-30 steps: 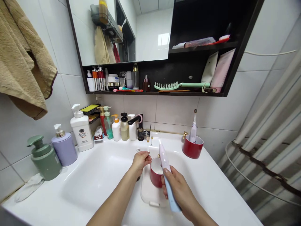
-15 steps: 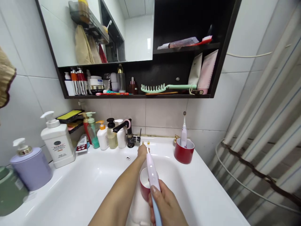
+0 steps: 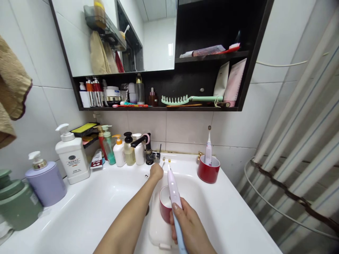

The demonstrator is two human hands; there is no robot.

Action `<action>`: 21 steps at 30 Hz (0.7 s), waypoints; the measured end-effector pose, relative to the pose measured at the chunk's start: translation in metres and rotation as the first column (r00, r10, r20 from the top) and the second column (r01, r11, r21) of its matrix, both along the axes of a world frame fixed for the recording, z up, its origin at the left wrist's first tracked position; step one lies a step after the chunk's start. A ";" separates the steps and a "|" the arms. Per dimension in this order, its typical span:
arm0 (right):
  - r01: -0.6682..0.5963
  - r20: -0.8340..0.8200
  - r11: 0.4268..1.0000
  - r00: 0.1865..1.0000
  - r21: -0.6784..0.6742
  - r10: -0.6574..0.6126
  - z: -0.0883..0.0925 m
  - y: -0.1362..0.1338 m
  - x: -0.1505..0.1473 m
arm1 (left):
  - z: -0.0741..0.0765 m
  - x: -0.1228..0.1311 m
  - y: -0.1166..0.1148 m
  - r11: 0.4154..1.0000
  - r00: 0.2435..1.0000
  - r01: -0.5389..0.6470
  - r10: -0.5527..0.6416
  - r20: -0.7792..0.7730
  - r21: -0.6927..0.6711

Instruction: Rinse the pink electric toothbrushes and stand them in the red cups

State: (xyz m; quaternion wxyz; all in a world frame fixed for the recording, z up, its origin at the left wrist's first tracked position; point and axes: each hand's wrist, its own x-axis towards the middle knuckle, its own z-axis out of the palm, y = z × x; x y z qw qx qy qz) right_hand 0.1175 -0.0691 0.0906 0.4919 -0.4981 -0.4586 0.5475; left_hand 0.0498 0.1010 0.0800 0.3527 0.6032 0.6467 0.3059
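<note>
My right hand (image 3: 191, 225) is wrapped round an electric toothbrush (image 3: 173, 188) with a pink-to-blue handle, its yellow-tipped head pointing away from me. Beyond it, my left hand (image 3: 156, 172) is closed near the faucet, and a thin brush head (image 3: 163, 161) sticks up from its fingers, close to the toothbrush's tip but apart from it. Under the toothbrush stands a red cup (image 3: 164, 208) with a white inside, partly hidden by my right hand. The cup rests on a white, rounded case or tray (image 3: 157, 231) in the basin.
The white sink (image 3: 100, 204) has a black faucet (image 3: 148, 151) at its back. Another red cup (image 3: 208, 173) on the right rim holds a second electric toothbrush (image 3: 208, 150). Pump bottles (image 3: 72, 158) line the left side. A dark cabinet (image 3: 159, 108) hangs above; a ribbed folding curtain (image 3: 296, 169) is at right.
My left hand has drawn slightly left and its brush head shows more clearly. The view has shifted a little; my right hand still grips the electric toothbrush.
</note>
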 end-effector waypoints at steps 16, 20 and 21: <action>-0.209 -0.043 0.969 0.978 -0.132 0.205 -0.015 -0.009 -0.020 | 0.023 -0.045 -0.082 0.978 0.334 0.028 0.184 0.924 -0.205; -0.233 -0.078 0.959 0.972 -0.159 0.223 -0.019 -0.006 -0.019 | 0.021 -0.042 -0.083 0.979 0.285 0.060 0.171 0.943 -0.196; -0.238 -0.090 0.957 0.970 -0.166 0.226 -0.019 -0.006 -0.019 | 0.020 -0.042 -0.083 0.979 0.273 0.063 0.170 0.947 -0.194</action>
